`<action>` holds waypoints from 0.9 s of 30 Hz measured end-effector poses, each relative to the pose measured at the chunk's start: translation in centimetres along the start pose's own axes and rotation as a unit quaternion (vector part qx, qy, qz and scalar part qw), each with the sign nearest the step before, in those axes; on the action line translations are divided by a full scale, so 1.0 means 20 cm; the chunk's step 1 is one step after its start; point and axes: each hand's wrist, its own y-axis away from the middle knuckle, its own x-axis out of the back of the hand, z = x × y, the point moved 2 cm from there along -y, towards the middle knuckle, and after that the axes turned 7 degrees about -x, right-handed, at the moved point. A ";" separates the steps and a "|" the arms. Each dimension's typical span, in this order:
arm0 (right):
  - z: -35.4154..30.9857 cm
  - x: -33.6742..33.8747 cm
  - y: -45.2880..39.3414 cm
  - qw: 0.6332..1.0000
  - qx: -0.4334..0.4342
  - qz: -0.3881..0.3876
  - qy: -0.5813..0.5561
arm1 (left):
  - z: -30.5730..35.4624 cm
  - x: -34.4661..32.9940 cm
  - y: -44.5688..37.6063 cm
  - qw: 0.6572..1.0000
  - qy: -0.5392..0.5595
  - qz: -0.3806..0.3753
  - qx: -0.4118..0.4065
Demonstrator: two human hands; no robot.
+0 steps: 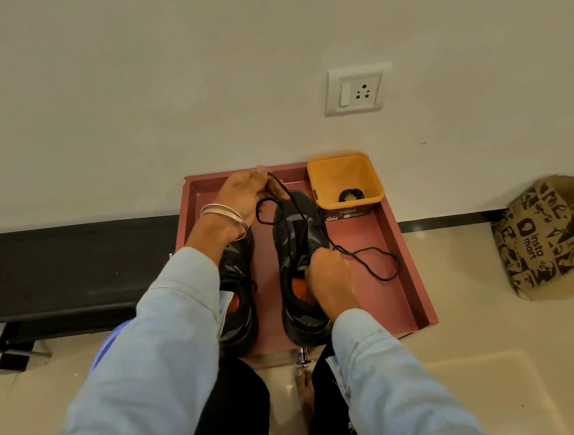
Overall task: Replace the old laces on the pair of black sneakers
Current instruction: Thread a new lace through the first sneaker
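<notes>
1. Pale blue sleeves (172, 346) are seen nearest the camera, reaching forward over dark trousers and a bare foot (306, 396) on the tiled floor.
2. Two black sneakers are found side by side, toes toward the wall, inside a shallow red tray (410, 269). The left sneaker (239, 310) is largely covered by the left forearm; the right sneaker (300, 267) is in plain sight.
3. A black lace (360, 256) is noted running from the right sneaker's tongue area. One length rises to the left hand; another lies looped on the tray floor to the right.
4. The left hand (242, 193), bangles at the wrist, is raised beyond the toes with fingers closed, pinching the lace and holding it taut.
5. The right hand (327, 269) is curled at the upper eyelets of the right sneaker. It appears to grip the lace there, though the fingertips are hidden.
6. A yellow tub (368, 180) stands in the tray's far right corner, and a printed paper bag (548, 238) rests by the wall.
7. Handling judgement: the lace is judged thin, limp and light, liable to snag and tangle. It is best taken near the stiff tip and drawn eyelet by eyelet. The sneaker is judged soft-sided and should be steadied at the collar.
</notes>
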 end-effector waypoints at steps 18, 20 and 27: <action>0.01 -0.02 -0.02 1.000 -0.003 0.009 -0.022 | -0.36 -0.19 -0.09 0.781 -0.616 -0.097 -0.017; 0.01 -0.02 -0.02 1.000 0.001 0.010 -0.023 | -0.38 -0.21 -0.09 0.755 -0.648 -0.103 -0.023; 0.01 -0.02 -0.02 1.000 0.011 0.017 -0.020 | -0.43 -0.22 -0.10 0.785 -0.611 -0.097 -0.036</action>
